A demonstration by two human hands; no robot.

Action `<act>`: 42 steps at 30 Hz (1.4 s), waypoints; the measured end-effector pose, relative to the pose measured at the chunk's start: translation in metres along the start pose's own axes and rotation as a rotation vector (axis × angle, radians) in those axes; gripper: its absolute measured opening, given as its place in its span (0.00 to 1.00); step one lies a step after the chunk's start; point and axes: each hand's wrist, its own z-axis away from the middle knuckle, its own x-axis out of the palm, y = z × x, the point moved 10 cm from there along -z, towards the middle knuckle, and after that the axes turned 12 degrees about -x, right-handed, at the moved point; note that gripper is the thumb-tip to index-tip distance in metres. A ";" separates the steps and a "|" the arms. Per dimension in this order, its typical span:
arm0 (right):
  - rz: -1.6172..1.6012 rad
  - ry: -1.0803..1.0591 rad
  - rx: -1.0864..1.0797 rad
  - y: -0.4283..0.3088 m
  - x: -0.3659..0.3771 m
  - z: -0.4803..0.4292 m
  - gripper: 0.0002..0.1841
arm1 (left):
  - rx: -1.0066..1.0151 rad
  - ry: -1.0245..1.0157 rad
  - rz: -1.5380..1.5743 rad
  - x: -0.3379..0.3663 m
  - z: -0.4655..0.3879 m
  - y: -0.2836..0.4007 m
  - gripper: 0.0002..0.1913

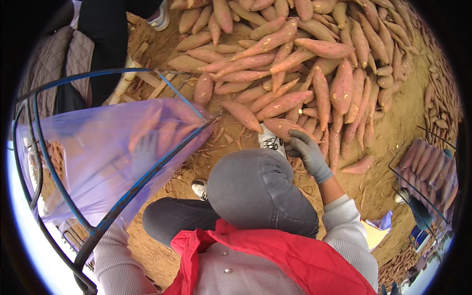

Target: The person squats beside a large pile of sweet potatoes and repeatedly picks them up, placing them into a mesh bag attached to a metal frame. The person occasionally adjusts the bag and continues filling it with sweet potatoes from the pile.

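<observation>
My right hand (pixel 306 151), in a grey work glove, grips one end of a sweet potato (pixel 282 127) at the near edge of a large heap of sweet potatoes (pixel 254 70). A thin purple plastic bag (pixel 92 136) hangs on a blue metal frame (pixel 147 177) to my left. Several sweet potatoes (pixel 167 136) lie in the far end of the bag. Through the film shows my gloved left hand (pixel 145 151), blurred, its fingers up against these sweet potatoes. Whether it grasps one is hidden by the film.
Near the bag's far side stands another person's dark-clad leg (pixel 103 48), with wooden slats (pixel 155 84) beside it. One sweet potato (pixel 358 165) lies apart on the soil (pixel 387 147). A filled bag (pixel 424 169) rests on a metal frame at right.
</observation>
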 end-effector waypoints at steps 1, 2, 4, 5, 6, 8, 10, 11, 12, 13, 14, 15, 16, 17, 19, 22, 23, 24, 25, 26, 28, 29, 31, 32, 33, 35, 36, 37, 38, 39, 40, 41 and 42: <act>0.016 -0.033 0.014 0.008 -0.002 0.009 0.27 | -0.007 -0.071 0.006 0.008 -0.002 -0.004 0.34; 0.037 -0.021 0.066 0.021 -0.008 0.023 0.26 | 0.023 -0.045 -0.034 0.005 -0.002 -0.005 0.33; 0.136 -0.014 0.163 0.046 -0.023 0.048 0.27 | 0.089 -0.066 -0.088 0.003 -0.003 -0.001 0.33; 0.208 -0.005 0.164 0.054 -0.033 0.060 0.28 | 0.132 -0.074 -0.102 0.000 -0.002 0.002 0.33; 0.271 0.015 0.197 0.066 -0.043 0.072 0.28 | 0.171 -0.017 -0.101 -0.008 -0.002 0.008 0.33; 0.401 0.055 0.254 0.088 -0.064 0.089 0.30 | 0.097 -0.118 -0.005 -0.007 -0.004 0.005 0.32; 0.438 0.081 0.217 0.099 -0.077 0.096 0.30 | -0.035 -0.211 0.374 -0.010 -0.006 0.000 0.34; 0.454 0.105 0.252 0.106 -0.083 0.100 0.30 | -0.128 -0.287 0.694 -0.007 -0.009 -0.003 0.38; 0.485 0.097 0.212 0.106 -0.084 0.099 0.30 | -0.202 -0.361 0.799 -0.005 -0.004 -0.005 0.40; 0.511 0.100 0.217 0.108 -0.086 0.098 0.31 | -0.190 -0.378 0.762 -0.006 -0.007 -0.001 0.43; 0.548 0.129 0.251 0.111 -0.089 0.099 0.31 | -0.158 -0.390 0.511 -0.009 0.002 0.002 0.45; 0.556 0.097 0.189 0.107 -0.083 0.095 0.31 | -0.129 -0.380 0.421 -0.014 0.002 0.006 0.47; 0.572 0.093 0.157 0.104 -0.079 0.092 0.30 | -0.100 -0.367 0.331 -0.021 0.005 0.009 0.48; 0.574 0.087 0.099 0.099 -0.074 0.088 0.30 | -0.070 -0.337 0.400 -0.031 0.003 0.013 0.49; 0.571 0.051 0.102 0.104 -0.065 0.086 0.29 | -0.055 -0.344 0.450 -0.042 0.003 0.018 0.50; 0.617 -0.002 0.107 0.118 -0.058 0.086 0.29 | -0.042 -0.403 0.390 -0.043 0.004 0.022 0.49; 0.632 0.016 0.102 0.124 -0.061 0.087 0.29 | -0.006 -0.386 0.363 -0.047 0.004 0.022 0.48; 0.591 0.067 0.136 0.133 -0.068 0.090 0.30 | -0.022 -0.428 0.299 -0.043 0.006 0.016 0.48; 0.595 0.099 0.135 0.138 -0.075 0.093 0.30 | 0.001 -0.413 0.349 -0.047 0.007 0.012 0.47; 0.592 0.165 0.126 0.142 -0.085 0.097 0.30 | -0.026 -0.456 0.366 -0.045 0.009 0.002 0.46; 0.577 0.241 0.133 0.150 -0.103 0.107 0.30 | -0.165 -0.550 0.551 -0.043 0.011 -0.027 0.44; 0.565 0.251 0.149 0.155 -0.110 0.111 0.31 | -0.278 -0.600 0.719 -0.043 0.013 -0.045 0.42; 0.486 0.264 0.250 0.169 -0.121 0.121 0.32 | -0.444 -0.593 0.960 -0.052 0.014 -0.078 0.39; 0.418 0.265 0.333 0.179 -0.122 0.125 0.33 | -0.495 -0.535 1.031 -0.061 0.014 -0.093 0.37; 0.349 0.304 0.399 0.186 -0.124 0.129 0.34 | -0.542 -0.490 1.095 -0.070 0.015 -0.104 0.35; 0.256 0.281 0.365 0.191 -0.115 0.116 0.36 | -0.575 -0.505 1.154 -0.083 0.020 -0.109 0.33; 0.201 0.301 0.352 0.195 -0.110 0.108 0.37 | -0.584 -0.523 1.181 -0.089 0.021 -0.106 0.32; 0.213 0.302 0.274 0.192 -0.104 0.094 0.40 | -0.572 -0.508 1.172 -0.097 0.021 -0.102 0.31; 0.211 0.284 0.246 0.195 -0.096 0.081 0.42 | -0.563 -0.490 1.162 -0.105 0.024 -0.095 0.29; 0.183 0.347 0.178 0.194 -0.094 0.068 0.43 | -0.528 -0.469 1.163 -0.113 0.025 -0.085 0.28; 0.117 0.328 0.135 0.195 -0.085 0.054 0.43 | -0.450 -0.448 1.020 -0.124 0.024 -0.076 0.26; 0.114 0.308 0.113 0.195 -0.078 0.043 0.41 | -0.444 -0.436 1.020 -0.130 0.025 -0.069 0.26; 0.083 0.232 0.073 0.192 -0.066 0.032 0.38 | -0.438 -0.422 1.023 -0.135 0.027 -0.064 0.27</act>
